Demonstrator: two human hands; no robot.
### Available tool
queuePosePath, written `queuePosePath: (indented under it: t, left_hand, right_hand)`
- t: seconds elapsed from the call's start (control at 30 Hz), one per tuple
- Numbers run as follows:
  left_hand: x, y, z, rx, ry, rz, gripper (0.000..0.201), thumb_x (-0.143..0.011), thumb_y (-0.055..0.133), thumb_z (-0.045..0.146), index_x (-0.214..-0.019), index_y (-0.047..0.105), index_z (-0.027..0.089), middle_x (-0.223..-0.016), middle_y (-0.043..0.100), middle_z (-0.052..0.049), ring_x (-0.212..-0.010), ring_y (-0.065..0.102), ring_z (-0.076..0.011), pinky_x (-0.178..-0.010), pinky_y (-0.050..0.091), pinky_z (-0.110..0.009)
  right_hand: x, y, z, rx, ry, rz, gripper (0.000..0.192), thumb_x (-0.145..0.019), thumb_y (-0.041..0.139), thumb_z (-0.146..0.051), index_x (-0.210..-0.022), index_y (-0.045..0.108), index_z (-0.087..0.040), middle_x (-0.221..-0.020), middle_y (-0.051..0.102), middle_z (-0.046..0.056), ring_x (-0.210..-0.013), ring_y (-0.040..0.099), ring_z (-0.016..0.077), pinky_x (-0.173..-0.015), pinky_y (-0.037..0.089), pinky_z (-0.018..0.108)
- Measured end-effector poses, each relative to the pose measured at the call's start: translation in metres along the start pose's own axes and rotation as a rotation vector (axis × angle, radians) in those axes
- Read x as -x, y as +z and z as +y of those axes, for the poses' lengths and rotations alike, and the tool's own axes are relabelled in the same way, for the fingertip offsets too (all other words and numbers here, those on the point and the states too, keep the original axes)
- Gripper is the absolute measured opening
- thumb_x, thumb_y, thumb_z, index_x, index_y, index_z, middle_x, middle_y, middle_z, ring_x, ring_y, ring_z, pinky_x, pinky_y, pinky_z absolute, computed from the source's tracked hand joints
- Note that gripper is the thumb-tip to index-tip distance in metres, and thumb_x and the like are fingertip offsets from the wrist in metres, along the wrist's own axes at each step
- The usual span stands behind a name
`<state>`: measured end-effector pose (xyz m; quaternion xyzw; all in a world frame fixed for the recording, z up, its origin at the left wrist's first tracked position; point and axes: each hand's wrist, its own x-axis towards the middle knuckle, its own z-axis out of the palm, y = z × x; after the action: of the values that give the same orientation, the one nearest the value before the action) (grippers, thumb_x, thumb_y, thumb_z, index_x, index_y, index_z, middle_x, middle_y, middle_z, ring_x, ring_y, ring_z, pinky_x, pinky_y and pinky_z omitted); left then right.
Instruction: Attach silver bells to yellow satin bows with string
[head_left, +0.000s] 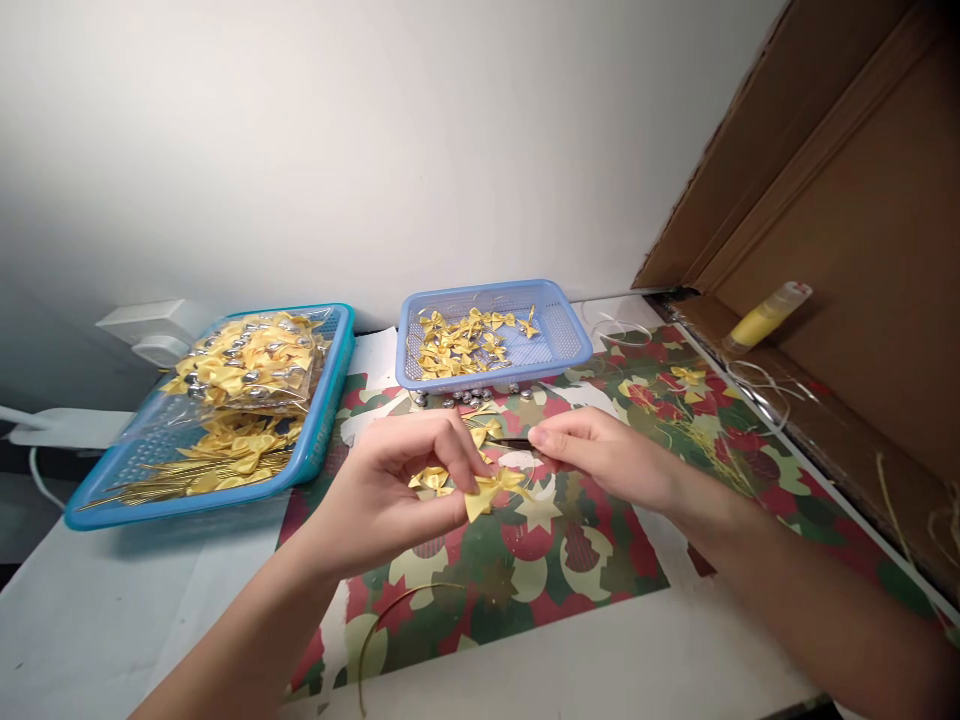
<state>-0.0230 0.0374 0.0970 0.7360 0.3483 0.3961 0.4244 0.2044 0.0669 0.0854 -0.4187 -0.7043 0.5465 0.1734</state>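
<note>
My left hand [390, 490] pinches a small yellow ribbon bow [491, 490] between thumb and fingers, and another yellow bow [433, 480] rests in its palm. Opposite it, my right hand [607, 455] holds a thin dark stick-like piece [514, 442] at its fingertips, pointed toward the left hand. Both hands hover just above a sheet of red, green and cream patterned paper [555, 570] on the white table. A small loose bow [484, 428] lies under the hands.
A purple-blue basket [559, 340] with several yellow bows stands behind the hands. A larger blue tray [315, 440] at left holds bagged bows and gold sticks. Small silver bells [469, 397] line the basket's front. A yellow glue bottle [765, 318] lies by the brown cardboard at right.
</note>
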Motion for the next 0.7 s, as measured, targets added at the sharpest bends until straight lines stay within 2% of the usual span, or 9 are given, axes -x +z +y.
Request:
queuePosePath:
  t: [0.1, 0.2, 0.3, 0.43, 0.5, 0.6, 0.7]
  left_hand:
    - [-0.002, 0.001, 0.000, 0.061, -0.055, 0.052, 0.018, -0.068, 0.065, 0.003, -0.062, 0.058, 0.019, -0.069, 0.063, -0.002, -0.067, 0.061, -0.0136, -0.060, 0.052, -0.024]
    - [-0.005, 0.001, -0.003, 0.188, -0.166, 0.170, 0.017, -0.070, 0.071, 0.010, -0.063, 0.057, 0.018, -0.067, 0.061, -0.001, -0.062, 0.059, -0.0117, -0.055, 0.052, -0.022]
    - [-0.008, 0.000, -0.006, 0.294, -0.271, 0.286, 0.015, -0.070, 0.074, 0.016, -0.068, 0.059, 0.018, -0.066, 0.061, 0.000, -0.058, 0.060, -0.0100, -0.055, 0.052, -0.020]
    - [-0.010, -0.002, -0.007, 0.329, -0.288, 0.348, 0.013, -0.069, 0.077, 0.019, -0.073, 0.065, 0.019, -0.067, 0.063, 0.001, -0.058, 0.061, -0.0095, -0.054, 0.051, -0.019]
    - [-0.010, -0.002, -0.006, 0.320, -0.284, 0.349, 0.012, -0.068, 0.078, 0.019, -0.070, 0.066, 0.018, -0.067, 0.063, 0.001, -0.058, 0.060, -0.0094, -0.054, 0.050, -0.019]
    - [-0.008, -0.002, -0.006, 0.287, -0.295, 0.366, 0.012, -0.068, 0.078, 0.021, -0.068, 0.066, 0.018, -0.065, 0.063, 0.000, -0.058, 0.058, -0.0099, -0.054, 0.050, -0.020]
    - [-0.007, -0.002, -0.007, 0.256, -0.301, 0.389, 0.011, -0.070, 0.076, 0.023, -0.069, 0.066, 0.018, -0.064, 0.061, 0.000, -0.058, 0.057, -0.0104, -0.053, 0.049, -0.021]
  right_hand:
    - [-0.002, -0.008, 0.002, 0.191, -0.008, 0.125, 0.050, -0.095, 0.036, -0.054, -0.060, 0.041, -0.018, -0.060, 0.037, -0.003, -0.056, 0.034, 0.0101, -0.053, 0.025, 0.026]
    - [-0.005, -0.014, 0.009, 0.510, 0.065, 0.195, 0.046, -0.095, 0.039, -0.048, -0.062, 0.048, -0.018, -0.061, 0.049, -0.001, -0.056, 0.042, 0.0117, -0.054, 0.026, 0.027]
    - [-0.012, -0.009, 0.016, 0.838, 0.176, 0.135, 0.037, -0.092, 0.050, -0.042, -0.065, 0.056, -0.018, -0.068, 0.062, 0.004, -0.062, 0.054, 0.0164, -0.053, 0.027, 0.028]
    - [-0.020, 0.009, 0.023, 1.122, 0.217, 0.052, 0.025, -0.089, 0.056, -0.037, -0.080, 0.066, -0.015, -0.077, 0.069, 0.012, -0.072, 0.064, 0.0250, -0.055, 0.031, 0.030]
    - [-0.022, 0.014, 0.025, 1.181, 0.210, 0.064, 0.024, -0.089, 0.057, -0.036, -0.085, 0.067, -0.015, -0.080, 0.070, 0.014, -0.077, 0.066, 0.0276, -0.060, 0.036, 0.032]
    - [-0.019, 0.014, 0.024, 1.198, 0.164, 0.158, 0.020, -0.087, 0.060, -0.031, -0.089, 0.068, -0.013, -0.092, 0.070, 0.015, -0.090, 0.065, 0.0314, -0.072, 0.042, 0.037]
    - [-0.014, 0.013, 0.019, 0.990, -0.005, 0.233, 0.019, -0.086, 0.061, -0.031, -0.096, 0.066, -0.015, -0.099, 0.069, 0.012, -0.097, 0.062, 0.0287, -0.080, 0.043, 0.038]
